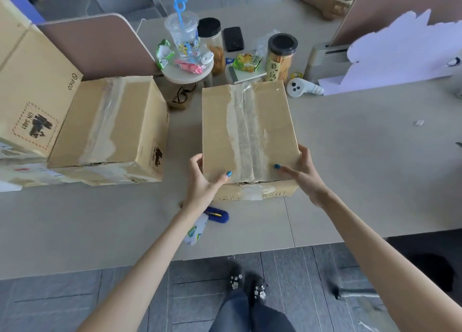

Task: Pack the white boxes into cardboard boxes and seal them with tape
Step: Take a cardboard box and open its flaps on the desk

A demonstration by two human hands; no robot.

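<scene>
A closed cardboard box (272, 121) with clear tape along its top seam stands on the grey table (362, 161) in front of me. My left hand (203, 184) holds its near left corner, thumb on the top and fingers along the left side. My right hand (303, 174) holds its near right corner, thumb lying on the top, fingers round the right edge. A second taped cardboard box (110, 121) sits to the left, on top of other cartons. No white boxes are in view.
A blue utility knife (218, 214) and a plastic wrapper (196, 231) lie under my left wrist. Behind the box stand snack jars (280, 56), a plastic cup (183, 35), glasses (182, 95) and a white controller (303, 88). Another person's hand (332, 5) rests at the far edge.
</scene>
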